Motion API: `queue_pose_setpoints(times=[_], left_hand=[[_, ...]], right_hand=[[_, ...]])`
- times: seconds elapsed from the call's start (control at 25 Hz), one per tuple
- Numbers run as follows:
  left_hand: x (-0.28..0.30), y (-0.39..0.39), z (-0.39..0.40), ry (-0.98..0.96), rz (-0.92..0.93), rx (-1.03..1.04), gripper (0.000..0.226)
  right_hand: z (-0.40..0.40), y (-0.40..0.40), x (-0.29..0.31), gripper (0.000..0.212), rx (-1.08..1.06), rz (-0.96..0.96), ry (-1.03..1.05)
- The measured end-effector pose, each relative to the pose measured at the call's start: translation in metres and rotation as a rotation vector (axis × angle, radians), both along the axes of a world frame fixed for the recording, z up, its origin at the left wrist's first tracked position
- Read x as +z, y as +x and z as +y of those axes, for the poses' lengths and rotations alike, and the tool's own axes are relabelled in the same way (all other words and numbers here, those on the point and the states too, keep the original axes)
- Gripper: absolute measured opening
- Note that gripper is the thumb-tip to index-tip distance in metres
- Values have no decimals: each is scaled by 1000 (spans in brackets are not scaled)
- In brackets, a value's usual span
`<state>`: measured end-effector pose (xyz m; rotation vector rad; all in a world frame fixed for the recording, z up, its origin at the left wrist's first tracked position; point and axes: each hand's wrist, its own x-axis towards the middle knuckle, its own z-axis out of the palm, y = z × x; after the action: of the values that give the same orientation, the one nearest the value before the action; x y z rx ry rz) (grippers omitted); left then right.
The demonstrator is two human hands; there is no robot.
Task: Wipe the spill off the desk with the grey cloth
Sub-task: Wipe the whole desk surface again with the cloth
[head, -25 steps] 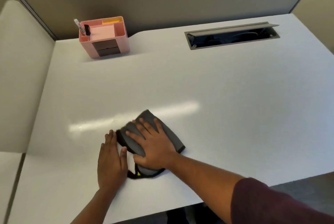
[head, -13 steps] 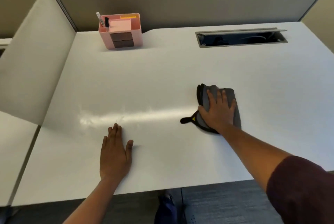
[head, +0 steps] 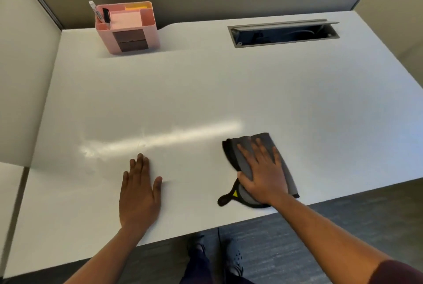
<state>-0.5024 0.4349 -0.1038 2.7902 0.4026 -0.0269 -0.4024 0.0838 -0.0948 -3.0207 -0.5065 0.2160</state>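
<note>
Two hands lie flat on the white bench (head: 206, 91). The right hand (head: 263, 173), fingers straight and spread, presses down on the grey cloth (head: 249, 157), which sits folded near the bench's front edge at about 4 o'clock from its middle. A black loop with a yellow tag (head: 230, 196) sticks out from under the cloth at its 7 o'clock side. The left hand (head: 139, 189) rests palm down, released and holding nothing, well apart from the cloth at its 9 o'clock. A faint wet smear (head: 91, 152) shows at 11 o'clock of the left hand, under a bright streak of glare. A pink organiser (head: 128, 29) with pens stands at the far left, 11 o'clock; a cable slot (head: 283, 34) lies open at 1 o'clock.
</note>
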Motion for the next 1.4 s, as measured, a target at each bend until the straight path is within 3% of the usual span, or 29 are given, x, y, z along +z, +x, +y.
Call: queue_pose_setpoints(times=[0.08, 0.2, 0.44, 0.6, 0.88, 1.04, 1.24, 1.4], left_hand=[[3, 2, -1, -1, 11, 3, 75], [5, 5, -3, -31, 5, 17, 76], [12, 28, 8, -48, -62, 38, 59], [18, 84, 42, -26, -120, 70, 48], [3, 121, 69, 12, -74, 69, 71], [-4, 120, 70, 42, -78, 81, 72], [-5, 121, 74, 29, -84, 84, 69], [-4, 122, 70, 15, -123, 84, 68]], right_hand=[[-27, 21, 7, 83, -226, 16, -44], [4, 17, 5, 85, -441, -10, -2], [162, -27, -4, 90, -49, -61, 124], [154, -9, -8, 90, 150, -56, 136], [21, 139, 0, 82, -270, -30, 20], [1, 269, 1, 83, -468, 21, 43], [96, 392, 3, 94, -508, 33, 108], [219, 376, 6, 93, -163, 48, 82]])
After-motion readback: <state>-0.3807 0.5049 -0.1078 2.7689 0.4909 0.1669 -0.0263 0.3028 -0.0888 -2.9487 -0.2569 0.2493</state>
